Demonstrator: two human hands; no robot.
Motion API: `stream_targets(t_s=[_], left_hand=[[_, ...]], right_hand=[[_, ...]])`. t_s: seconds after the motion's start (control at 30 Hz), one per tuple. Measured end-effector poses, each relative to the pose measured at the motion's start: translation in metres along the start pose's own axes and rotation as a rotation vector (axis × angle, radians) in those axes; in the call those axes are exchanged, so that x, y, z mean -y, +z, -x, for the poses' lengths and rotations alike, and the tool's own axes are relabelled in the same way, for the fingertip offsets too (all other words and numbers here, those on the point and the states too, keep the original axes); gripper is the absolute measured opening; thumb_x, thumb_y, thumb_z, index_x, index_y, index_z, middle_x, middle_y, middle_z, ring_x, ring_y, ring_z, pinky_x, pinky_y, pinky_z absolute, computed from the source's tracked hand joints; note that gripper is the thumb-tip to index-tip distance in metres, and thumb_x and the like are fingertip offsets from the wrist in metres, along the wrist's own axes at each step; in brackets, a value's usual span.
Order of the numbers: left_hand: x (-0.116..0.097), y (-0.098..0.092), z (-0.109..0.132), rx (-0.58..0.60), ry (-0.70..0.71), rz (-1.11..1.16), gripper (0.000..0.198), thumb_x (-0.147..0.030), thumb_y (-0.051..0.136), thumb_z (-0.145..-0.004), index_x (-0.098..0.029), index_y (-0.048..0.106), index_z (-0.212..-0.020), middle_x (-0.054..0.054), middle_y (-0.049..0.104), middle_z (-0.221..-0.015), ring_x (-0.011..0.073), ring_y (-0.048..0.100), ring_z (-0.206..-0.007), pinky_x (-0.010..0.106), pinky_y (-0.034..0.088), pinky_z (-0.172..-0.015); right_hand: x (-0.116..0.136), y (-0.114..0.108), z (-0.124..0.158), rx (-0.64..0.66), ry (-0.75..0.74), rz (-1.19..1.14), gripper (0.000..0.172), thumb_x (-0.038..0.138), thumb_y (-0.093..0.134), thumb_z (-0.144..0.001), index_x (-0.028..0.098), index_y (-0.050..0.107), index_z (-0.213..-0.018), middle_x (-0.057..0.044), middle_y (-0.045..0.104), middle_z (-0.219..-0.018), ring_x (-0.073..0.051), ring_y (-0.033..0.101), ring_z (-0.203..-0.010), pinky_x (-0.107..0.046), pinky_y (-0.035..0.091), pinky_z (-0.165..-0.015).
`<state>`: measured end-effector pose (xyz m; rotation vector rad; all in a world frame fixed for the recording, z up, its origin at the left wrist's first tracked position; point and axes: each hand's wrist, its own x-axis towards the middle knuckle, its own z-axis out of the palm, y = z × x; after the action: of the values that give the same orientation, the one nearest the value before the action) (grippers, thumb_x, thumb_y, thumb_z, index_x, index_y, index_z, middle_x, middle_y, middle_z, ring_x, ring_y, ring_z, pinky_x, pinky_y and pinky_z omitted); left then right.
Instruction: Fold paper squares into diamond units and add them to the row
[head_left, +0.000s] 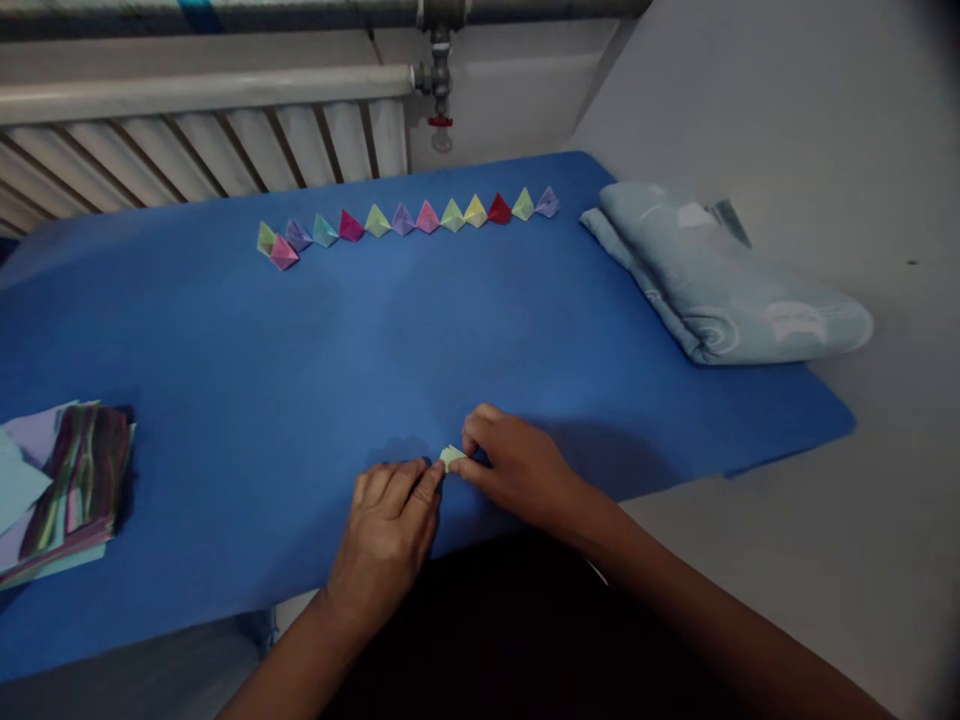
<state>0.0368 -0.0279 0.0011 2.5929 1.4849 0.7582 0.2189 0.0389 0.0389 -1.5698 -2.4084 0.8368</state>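
Note:
Near the front edge of the blue table, a small pale-green folded paper (451, 456) lies between my two hands. My left hand (391, 530) rests on the tabletop, its fingertips closed at the paper's left side. From the right, my right hand (517, 462) pinches the paper's other side with thumb and bent forefinger. Most of the paper is covered by my fingers. Farther back, a row of small folded paper pieces (427, 217) in several colours runs across the table, with a pink folded piece (283, 254) in front of its left end.
A stack of coloured paper sheets (79, 490) lies at the table's left. On the right sits a folded grey-green cloth (720, 280) against the wall. A white radiator (285, 145) with a red-handled valve (441, 121) stands behind the blue table (300, 340).

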Motion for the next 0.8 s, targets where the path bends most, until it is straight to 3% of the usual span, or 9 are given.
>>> stream_targets(t_s=[0.4,0.53,0.8], left_hand=[[-0.006,-0.003,-0.001,0.058,0.039,-0.158,0.032,-0.014,0.047,-0.092,-0.009,0.059,-0.121,0.014,0.066,-0.113,0.0259,0.056,-0.097,0.043,0.045,-0.082],[-0.008,-0.005,0.0,0.069,0.069,-0.213,0.033,-0.014,0.045,-0.092,-0.01,0.059,-0.122,0.013,0.066,-0.114,0.0268,0.057,-0.098,0.043,0.044,-0.082],[-0.011,-0.004,0.002,0.063,0.009,-0.216,0.033,-0.024,0.049,-0.094,-0.011,0.06,-0.122,0.012,0.067,-0.114,0.0267,0.057,-0.101,0.042,0.043,-0.085]], right_hand=[[0.003,-0.004,-0.001,0.021,-0.014,0.008,0.018,0.029,0.06,-0.084,0.018,0.051,-0.073,0.0,0.053,-0.082,-0.011,0.048,-0.068,-0.025,0.029,-0.058],[-0.003,-0.004,0.001,0.012,-0.023,-0.047,0.01,0.022,0.058,-0.083,0.018,0.053,-0.076,-0.001,0.054,-0.085,-0.012,0.049,-0.072,-0.025,0.033,-0.063],[-0.013,-0.005,0.002,0.001,-0.056,-0.101,0.006,0.019,0.056,-0.084,0.019,0.054,-0.078,0.001,0.052,-0.086,-0.01,0.049,-0.071,-0.024,0.035,-0.066]])
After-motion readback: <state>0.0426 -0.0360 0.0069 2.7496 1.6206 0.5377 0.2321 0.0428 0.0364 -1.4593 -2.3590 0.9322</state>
